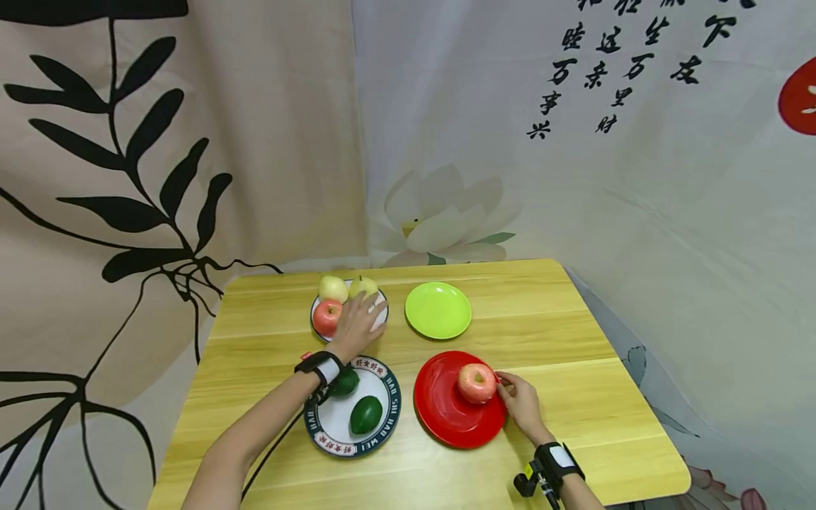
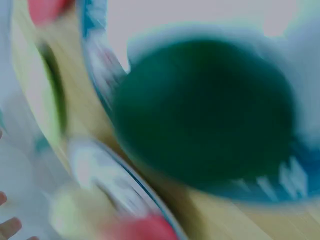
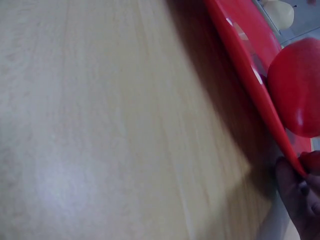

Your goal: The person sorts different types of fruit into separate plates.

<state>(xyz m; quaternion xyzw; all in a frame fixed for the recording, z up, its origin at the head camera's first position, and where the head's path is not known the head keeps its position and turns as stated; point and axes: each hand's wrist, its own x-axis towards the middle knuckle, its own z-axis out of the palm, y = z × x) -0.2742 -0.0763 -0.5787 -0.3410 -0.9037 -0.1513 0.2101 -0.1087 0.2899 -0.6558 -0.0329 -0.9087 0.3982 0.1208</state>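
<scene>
My left hand (image 1: 357, 326) is over a white plate (image 1: 380, 319) with a dark rim, fingers spread near a yellow-green pear (image 1: 363, 285). A second pear (image 1: 333, 288) and a red apple (image 1: 327, 317) share that plate. In the left wrist view only fingertips (image 2: 10, 227) show at the left edge, apart from the blurred fruit. My right hand (image 1: 523, 407) pinches the right rim of a red plate (image 1: 443, 418). On that plate rests a pinkish apple (image 1: 477, 383). The right wrist view shows thumb and fingers (image 3: 290, 187) gripping the rim, its edge raised over the table.
Below my left forearm stands a lettered plate (image 1: 341, 443) with two dark green fruits, one (image 1: 366, 415) in full view and one (image 1: 345, 382) partly behind the wrist strap. An empty lime-green plate (image 1: 438, 310) sits at the back. A printed curtain (image 1: 293, 142) hangs behind the table (image 1: 548, 319).
</scene>
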